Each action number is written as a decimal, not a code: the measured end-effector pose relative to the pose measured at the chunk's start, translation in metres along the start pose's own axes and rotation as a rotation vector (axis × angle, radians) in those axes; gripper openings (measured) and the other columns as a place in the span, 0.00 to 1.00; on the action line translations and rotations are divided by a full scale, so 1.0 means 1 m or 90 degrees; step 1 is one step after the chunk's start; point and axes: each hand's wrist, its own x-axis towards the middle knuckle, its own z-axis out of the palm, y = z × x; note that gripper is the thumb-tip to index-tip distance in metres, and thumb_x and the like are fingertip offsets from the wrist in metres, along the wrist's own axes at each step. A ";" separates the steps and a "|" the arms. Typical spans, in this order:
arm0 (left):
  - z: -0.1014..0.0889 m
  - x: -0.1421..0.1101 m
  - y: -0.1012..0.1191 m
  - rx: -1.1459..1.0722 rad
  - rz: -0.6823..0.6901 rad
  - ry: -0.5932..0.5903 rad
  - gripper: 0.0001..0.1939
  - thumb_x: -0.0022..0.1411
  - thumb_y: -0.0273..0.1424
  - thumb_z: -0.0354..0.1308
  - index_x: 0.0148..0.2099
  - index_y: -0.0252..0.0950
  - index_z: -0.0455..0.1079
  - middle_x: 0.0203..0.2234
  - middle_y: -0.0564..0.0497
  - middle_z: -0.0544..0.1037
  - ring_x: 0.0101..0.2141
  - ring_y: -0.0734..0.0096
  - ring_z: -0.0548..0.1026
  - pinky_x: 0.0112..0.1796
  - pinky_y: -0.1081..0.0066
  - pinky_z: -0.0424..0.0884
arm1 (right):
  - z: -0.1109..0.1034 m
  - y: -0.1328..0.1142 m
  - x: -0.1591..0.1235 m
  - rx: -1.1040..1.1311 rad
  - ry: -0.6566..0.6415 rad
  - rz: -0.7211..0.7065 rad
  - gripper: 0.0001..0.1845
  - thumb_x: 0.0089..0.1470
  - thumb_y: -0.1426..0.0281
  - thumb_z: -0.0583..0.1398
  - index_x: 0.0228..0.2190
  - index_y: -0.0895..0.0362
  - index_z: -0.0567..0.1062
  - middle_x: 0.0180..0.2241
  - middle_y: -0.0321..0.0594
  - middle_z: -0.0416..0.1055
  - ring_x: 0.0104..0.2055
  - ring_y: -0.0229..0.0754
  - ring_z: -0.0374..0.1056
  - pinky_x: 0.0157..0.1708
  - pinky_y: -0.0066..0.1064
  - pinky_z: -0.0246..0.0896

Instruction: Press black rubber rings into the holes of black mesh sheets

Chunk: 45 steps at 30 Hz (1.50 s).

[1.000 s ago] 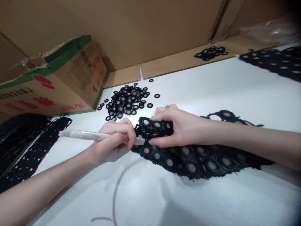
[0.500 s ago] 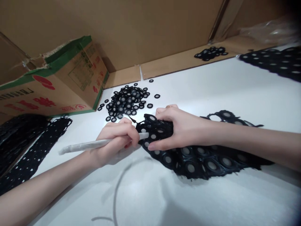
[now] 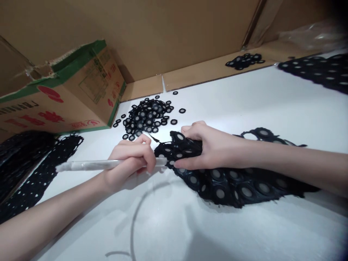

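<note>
My left hand [image 3: 132, 156] is closed around a white pen-like stick [image 3: 87, 165] that looks wrapped in film. The stick's right end touches a black rubbery sheet [image 3: 246, 192] with rows of pale round spots. My right hand [image 3: 199, 146] grips the sheet's left part, bunched up, with the thumb in front and the fingers behind it. A thin black strand hangs off the sheet's edge near my left fingers. The rest of the sheet lies on the white table under my right forearm. What the stick's tip does against the sheet is too small to make out.
A heap of loose black rings [image 3: 148, 116] lies beyond my hands. A cardboard box [image 3: 89, 85] stands at the left, with black perforated strips [image 3: 40, 174] before it. A smaller ring pile [image 3: 244, 61] and another spotted sheet [image 3: 318, 70] lie at the back right.
The stick has swung in my left hand, its far end rising and shifting left. My left hand has drawn back slightly left. Over the second, the sheet's bunched edge has shifted and a loose strand appeared.
</note>
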 end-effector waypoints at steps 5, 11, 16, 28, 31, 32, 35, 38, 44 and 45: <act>0.000 -0.003 -0.006 0.068 0.042 -0.007 0.14 0.65 0.27 0.50 0.25 0.37 0.63 0.17 0.53 0.65 0.21 0.72 0.61 0.34 0.65 0.62 | 0.001 0.002 0.001 0.004 0.006 -0.017 0.17 0.37 0.56 0.64 0.18 0.53 0.65 0.23 0.40 0.63 0.40 0.52 0.60 0.33 0.35 0.58; 0.000 -0.002 -0.006 0.091 0.081 -0.007 0.14 0.64 0.24 0.49 0.24 0.36 0.59 0.17 0.55 0.65 0.21 0.74 0.60 0.36 0.65 0.60 | 0.001 0.003 0.001 0.015 0.000 -0.026 0.16 0.38 0.56 0.64 0.19 0.53 0.66 0.23 0.40 0.62 0.41 0.52 0.59 0.32 0.34 0.58; -0.001 0.001 -0.001 0.039 0.024 -0.034 0.13 0.62 0.21 0.46 0.25 0.36 0.61 0.15 0.56 0.63 0.20 0.74 0.58 0.37 0.64 0.59 | 0.001 0.002 0.001 0.006 -0.002 -0.024 0.18 0.38 0.55 0.64 0.18 0.54 0.64 0.23 0.39 0.62 0.40 0.52 0.59 0.32 0.34 0.56; 0.001 -0.002 -0.003 0.095 0.079 -0.022 0.12 0.61 0.18 0.48 0.26 0.35 0.61 0.16 0.57 0.64 0.20 0.76 0.59 0.36 0.65 0.59 | 0.001 0.003 0.001 -0.002 -0.007 -0.053 0.19 0.42 0.55 0.62 0.17 0.54 0.62 0.22 0.38 0.60 0.41 0.51 0.56 0.34 0.35 0.54; 0.000 0.001 0.004 0.083 0.023 -0.053 0.14 0.62 0.20 0.45 0.25 0.35 0.60 0.16 0.57 0.64 0.19 0.77 0.58 0.36 0.65 0.57 | 0.000 0.003 0.001 0.008 -0.014 -0.065 0.19 0.42 0.55 0.62 0.18 0.54 0.61 0.22 0.38 0.59 0.41 0.51 0.56 0.36 0.35 0.54; 0.000 0.002 0.005 0.076 0.011 -0.065 0.14 0.62 0.20 0.44 0.24 0.35 0.59 0.16 0.57 0.64 0.19 0.77 0.57 0.37 0.65 0.57 | 0.000 0.003 0.001 0.013 -0.018 -0.069 0.19 0.42 0.55 0.61 0.18 0.54 0.60 0.22 0.37 0.59 0.41 0.50 0.55 0.37 0.36 0.54; 0.000 0.003 0.007 0.053 -0.005 -0.084 0.14 0.61 0.20 0.42 0.23 0.35 0.58 0.15 0.57 0.62 0.19 0.76 0.56 0.37 0.66 0.56 | 0.000 0.004 0.001 0.022 -0.026 -0.078 0.20 0.43 0.56 0.61 0.18 0.54 0.59 0.22 0.37 0.58 0.40 0.50 0.55 0.38 0.36 0.53; -0.001 0.004 0.005 0.032 -0.017 -0.078 0.14 0.59 0.19 0.43 0.23 0.35 0.57 0.15 0.57 0.60 0.19 0.76 0.54 0.37 0.67 0.56 | 0.000 0.004 0.001 0.023 -0.029 -0.086 0.19 0.43 0.57 0.61 0.18 0.54 0.60 0.22 0.37 0.57 0.40 0.50 0.54 0.38 0.37 0.53; 0.000 0.004 0.003 0.003 -0.053 -0.072 0.13 0.56 0.19 0.44 0.21 0.36 0.55 0.15 0.57 0.61 0.20 0.75 0.54 0.37 0.68 0.56 | 0.001 0.004 0.002 0.020 -0.034 -0.091 0.19 0.43 0.58 0.61 0.18 0.54 0.59 0.22 0.37 0.58 0.39 0.49 0.54 0.38 0.37 0.53; 0.000 0.004 0.003 0.001 -0.060 -0.070 0.13 0.55 0.19 0.44 0.21 0.36 0.55 0.15 0.57 0.61 0.20 0.74 0.54 0.37 0.68 0.56 | 0.001 0.004 0.002 0.019 -0.035 -0.093 0.19 0.43 0.58 0.61 0.18 0.54 0.59 0.22 0.37 0.57 0.39 0.49 0.54 0.38 0.37 0.53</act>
